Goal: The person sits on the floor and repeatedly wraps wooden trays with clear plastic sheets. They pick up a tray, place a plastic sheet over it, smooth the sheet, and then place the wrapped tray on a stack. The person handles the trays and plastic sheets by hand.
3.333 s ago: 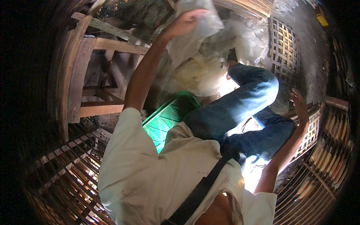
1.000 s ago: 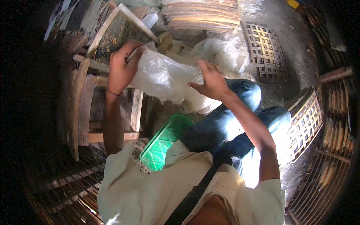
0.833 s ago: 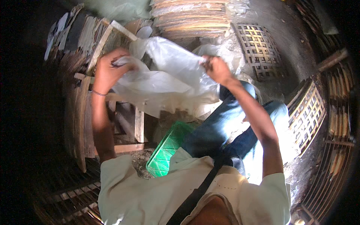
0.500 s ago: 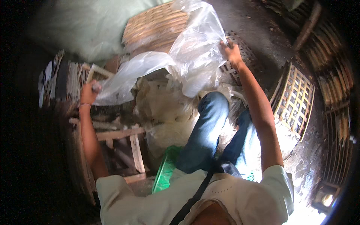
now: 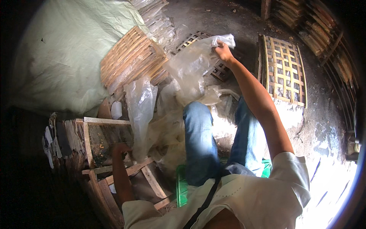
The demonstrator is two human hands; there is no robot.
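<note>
My right hand (image 5: pixel 224 51) is raised at upper centre, closed on one end of a thin, clear plastic sheet (image 5: pixel 190 70). The sheet trails down and left from the fist toward a crumpled plastic heap (image 5: pixel 167 131). My left hand (image 5: pixel 121 149) is in shadow at lower left, over a wooden frame with dark mesh (image 5: pixel 105 143). Its fingers look bent, but whether they grip anything is unclear. Close beside them hangs a whitish strip of plastic (image 5: pixel 142 110), its lower end near the fingertips.
Stacked woven bamboo trays (image 5: pixel 127 57) lie at upper left against a pale green tarp (image 5: pixel 61 61). Another woven tray (image 5: pixel 286 70) leans at the right. A wooden frame (image 5: pixel 152 179) stands by my left arm. Something green (image 5: pixel 182 185) lies beneath me.
My left hand has dropped lower and nearer, away from the spread sheet. My right hand still grips the plastic, which now hangs more bunched. The whole view has turned.
</note>
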